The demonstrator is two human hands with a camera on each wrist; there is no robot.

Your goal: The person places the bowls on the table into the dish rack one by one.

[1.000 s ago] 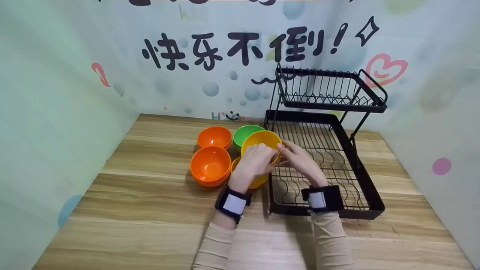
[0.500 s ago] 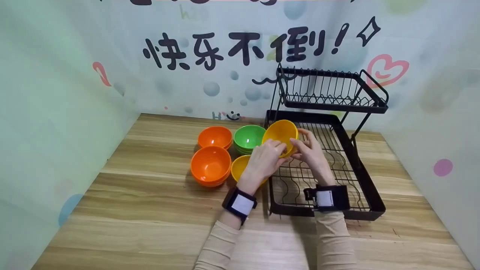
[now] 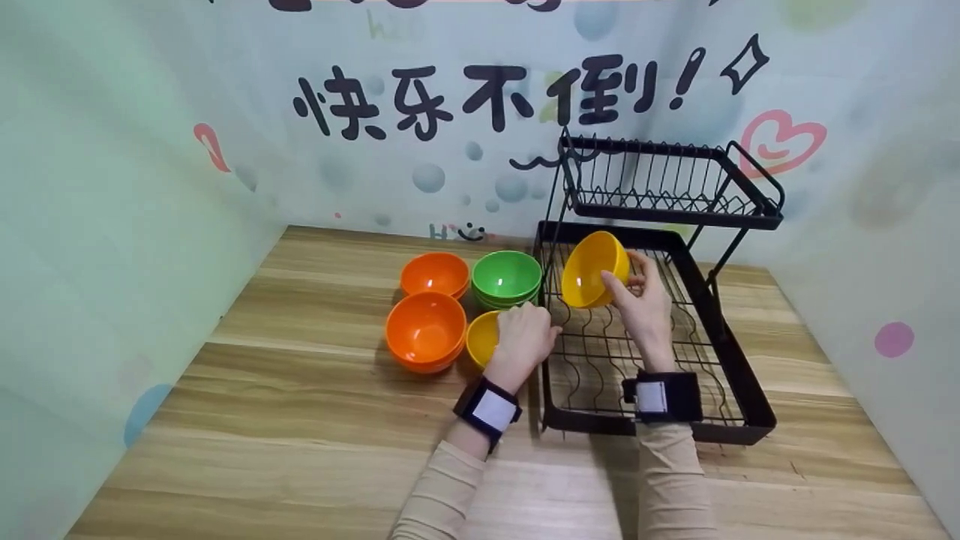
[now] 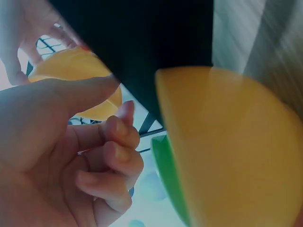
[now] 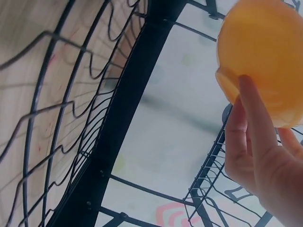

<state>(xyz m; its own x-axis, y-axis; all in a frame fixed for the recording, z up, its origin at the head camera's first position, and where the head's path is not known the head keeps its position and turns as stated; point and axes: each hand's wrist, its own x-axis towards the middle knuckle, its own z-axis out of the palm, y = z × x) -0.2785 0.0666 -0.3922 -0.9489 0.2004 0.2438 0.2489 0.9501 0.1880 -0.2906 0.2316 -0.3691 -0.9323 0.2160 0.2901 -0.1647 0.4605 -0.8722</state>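
A yellow bowl (image 3: 592, 271) is tilted in the air over the lower tier of the black dish rack (image 3: 731, 367). My right hand (image 3: 643, 309) grips it, thumb at the rim and fingers on the outside; the right wrist view shows the bowl's (image 5: 267, 56) outer side. My left hand (image 3: 523, 337) holds nothing, its fingers loosely curled in the left wrist view. It hovers by another yellow bowl (image 3: 481, 339) on the table and partly hides it. Behind that bowl stand stacked green bowls (image 3: 506, 276).
Two groups of stacked orange bowls, one at the back (image 3: 435, 274) and one in front (image 3: 425, 330), stand left of the green and yellow ones. The rack's upper tier (image 3: 671, 180) overhangs the back of the lower tier. A printed backdrop rises behind the wooden table (image 3: 300, 420).
The yellow bowl has moved right, from above the other bowls to over the rack. My left hand has let go of it, and my right hand holds it alone.
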